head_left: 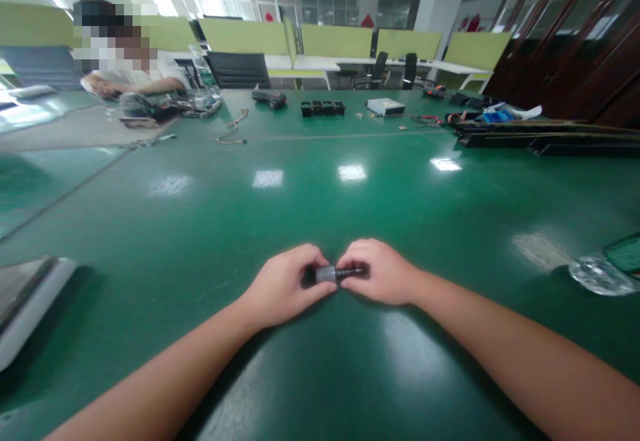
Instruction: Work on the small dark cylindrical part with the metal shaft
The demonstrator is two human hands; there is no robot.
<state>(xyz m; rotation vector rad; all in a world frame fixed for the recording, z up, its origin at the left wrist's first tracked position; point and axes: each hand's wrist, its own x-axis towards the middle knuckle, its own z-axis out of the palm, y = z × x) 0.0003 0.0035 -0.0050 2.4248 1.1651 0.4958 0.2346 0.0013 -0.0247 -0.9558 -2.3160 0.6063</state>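
Observation:
Both hands meet low over the green table (pixel 300 201), around one small cylindrical piece (pixel 326 274) with a grey metallic barrel and a narrower, ribbed black end; it looks like a plug connector. On the barrel's side, my left hand (pixel 287 284) is closed, thumb and fingers gripping it. My right hand (pixel 377 273) pinches the ribbed black end, its fingertips almost touching those of the left. The piece lies roughly level, pointing left to right. Fingers cover both of its ends, and its finer detail is blurred.
A plastic bottle (pixel 605 274) lies at the right edge; a flat silver-edged device (pixel 35 301) is at the left. Farther back are a power drill (pixel 269 98), a black block (pixel 323 108), a white box (pixel 386 107) and dark strips (pixel 545 137). Another person (pixel 135 74) sits back left.

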